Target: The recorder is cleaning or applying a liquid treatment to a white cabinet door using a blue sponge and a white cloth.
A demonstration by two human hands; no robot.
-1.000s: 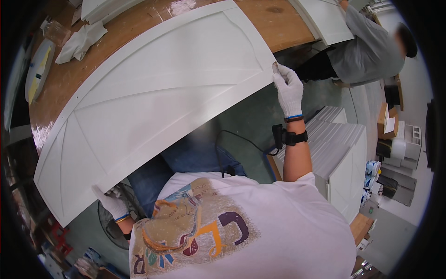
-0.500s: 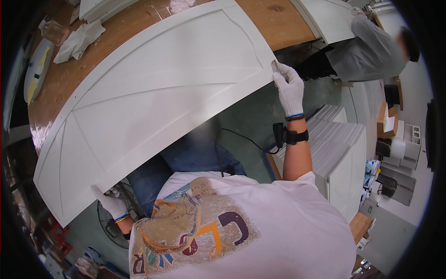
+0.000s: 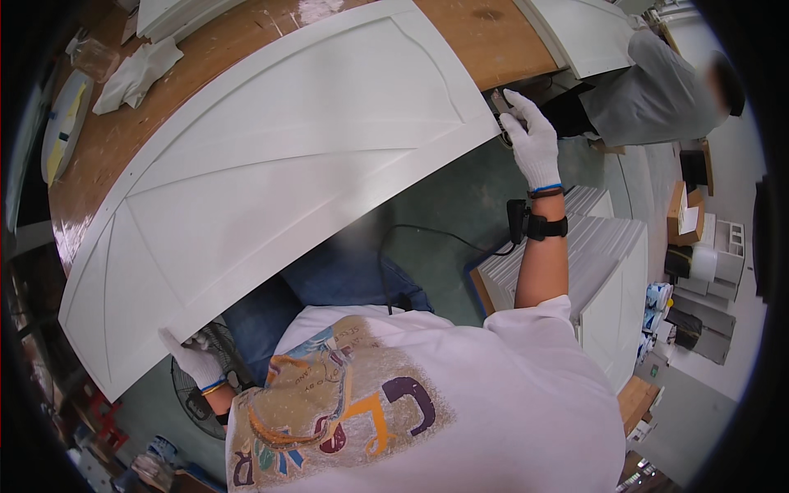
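Head view: the gloved right hand point(image 3: 532, 146), thumb and fingers half curled, pinches a small flat piece point(image 3: 498, 101) just beside the white panel point(image 3: 288, 185). The gloved left hand point(image 3: 196, 361) clamps the panel's near edge, thumb on top. The panel lies on the worktop point(image 3: 497, 45), overhanging its near edge.
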